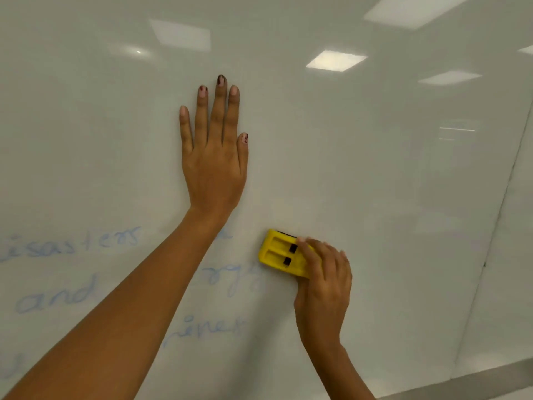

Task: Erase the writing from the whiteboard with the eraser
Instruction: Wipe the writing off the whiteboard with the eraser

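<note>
While the yellow eraser (281, 254) lies flat against the whiteboard (375, 168) low in the middle of the view, the right hand (324, 287) has its grip closed on the eraser's right end, fingers (310, 249) curled over the top face and covering part of it. The free left end shows two long recessed slots, each with a small dark block at its right end, and a dark strip along the upper edge where the eraser meets the board. Just left of the eraser and slightly below it sits faint blue writing (230, 277), loops that are too blurred to read; a further blue word lies lower, under the forearm line. Farther left, more blue handwriting (75, 243) reads roughly "isasters", with "and" beneath it and a scrap of letters at the lower left edge. The left forearm (124, 313) crosses diagonally over this written area, hiding the middle of the lines, so the words break off on either side of it. The left hand (215, 157) is spread open and pressed flat on the board above the writing, holding nothing, fingers pointing up. The board above and to the right of the eraser is bare apart from reflected ceiling lights (336, 60). A thin seam (496, 215) runs down the board at the right.
</note>
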